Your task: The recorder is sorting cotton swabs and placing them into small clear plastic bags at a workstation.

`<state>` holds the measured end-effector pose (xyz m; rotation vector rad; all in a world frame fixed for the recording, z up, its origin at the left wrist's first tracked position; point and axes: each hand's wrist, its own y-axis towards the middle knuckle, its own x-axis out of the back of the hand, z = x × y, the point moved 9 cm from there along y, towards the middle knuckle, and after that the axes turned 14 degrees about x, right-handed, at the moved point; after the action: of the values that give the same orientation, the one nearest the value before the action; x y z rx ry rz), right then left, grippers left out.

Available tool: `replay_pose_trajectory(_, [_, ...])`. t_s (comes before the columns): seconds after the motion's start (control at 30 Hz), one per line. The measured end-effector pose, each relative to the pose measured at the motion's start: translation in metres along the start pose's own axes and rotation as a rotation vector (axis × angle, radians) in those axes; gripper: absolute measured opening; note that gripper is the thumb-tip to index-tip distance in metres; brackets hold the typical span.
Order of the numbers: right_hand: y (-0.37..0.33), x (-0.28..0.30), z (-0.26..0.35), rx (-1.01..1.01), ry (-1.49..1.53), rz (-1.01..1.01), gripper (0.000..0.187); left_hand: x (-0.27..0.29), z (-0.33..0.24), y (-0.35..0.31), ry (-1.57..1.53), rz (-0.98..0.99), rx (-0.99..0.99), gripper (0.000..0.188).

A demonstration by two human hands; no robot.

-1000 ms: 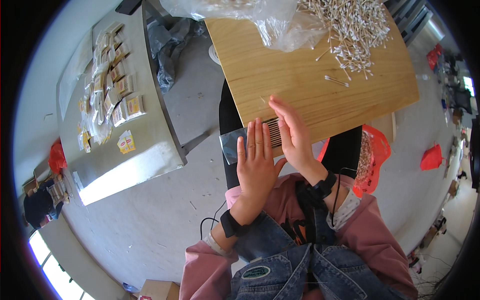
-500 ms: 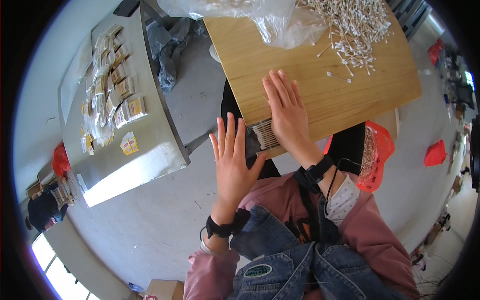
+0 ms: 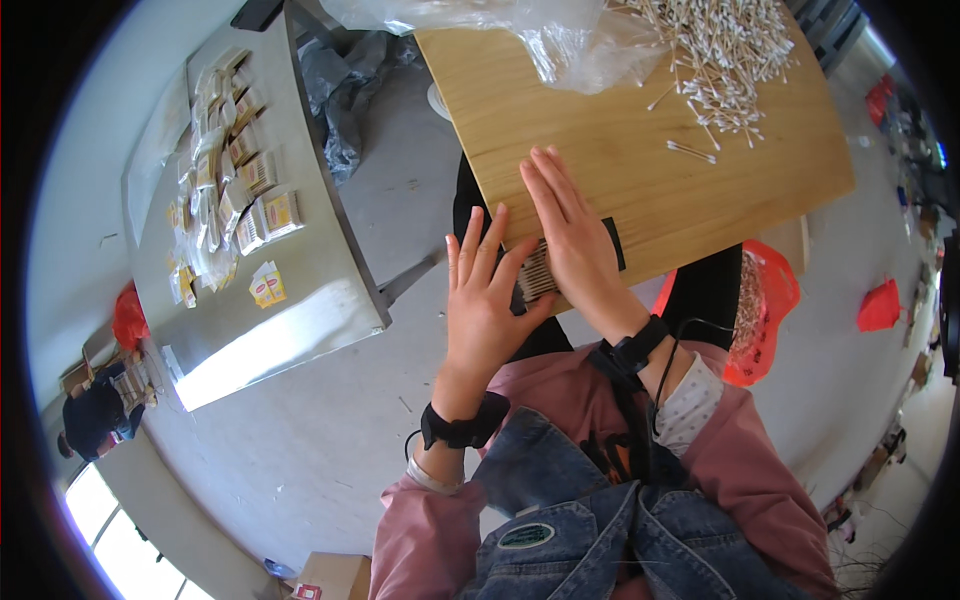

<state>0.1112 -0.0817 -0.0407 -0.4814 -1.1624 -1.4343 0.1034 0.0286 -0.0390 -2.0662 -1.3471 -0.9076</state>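
From my camera I look down on two bare hands at the near left edge of a wooden table (image 3: 650,190). A short row of cotton swabs (image 3: 537,272) lies side by side at that edge, between the hands and partly covered by them. The left hand (image 3: 484,305) is spread wide, thumb and forefinger well apart at the left end of the row; I cannot tell how firmly they press. The right hand (image 3: 580,250) is flat, its straight fingers close together and pointing over the tabletop, its palm side across the right part of the row. I see a dark strip (image 3: 614,243) just past its right side.

Farther back on the wood I have a heap of swabs (image 3: 730,60), a few loose swabs (image 3: 692,152) near it and a clear plastic bag (image 3: 590,50) beside it. To my left, a metal table (image 3: 335,265) carries packed swabs (image 3: 215,160) and yellow cards (image 3: 267,284). A red bag (image 3: 770,350) with swabs inside sits right of the person's legs.
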Motion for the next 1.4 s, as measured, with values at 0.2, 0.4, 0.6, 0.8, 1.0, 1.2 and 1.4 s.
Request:
replay_pose_trajectory(0.2, [-0.005,0.0,-0.009,-0.041,0.165,-0.058,0.06,0.0,0.001,-0.005,-0.067,-0.021,-0.025,0.061])
replay_pose_trajectory(0.4, [-0.037,0.014,-0.04,-0.291,0.799,-0.443,0.04,0.018,0.029,-0.022,-0.369,-0.267,0.135,0.05])
replay_pose_trajectory(0.6, [-0.048,0.012,-0.03,-0.38,1.063,-0.56,0.047,-0.03,0.084,-0.031,-1.283,-0.265,0.861,0.036])
replay_pose_trajectory(0.8, [-0.048,0.01,-0.026,-0.392,1.075,-0.573,0.05,-0.028,0.064,-0.031,-0.857,-0.394,0.838,0.034])
replay_pose_trajectory(1.0, [-0.047,0.01,-0.016,-0.374,1.01,-0.523,0.05,-0.021,0.059,-0.031,-0.74,-0.501,0.77,0.036])
replay_pose_trajectory(1.2, [-0.047,0.008,-0.014,-0.362,1.042,-0.518,0.05,-0.027,0.065,-0.032,-0.74,-0.502,0.759,0.034])
replay_pose_trajectory(1.4, [-0.052,0.014,-0.026,-0.4,1.129,-0.567,0.049,-0.05,0.082,-0.037,-1.282,-0.193,0.893,0.032])
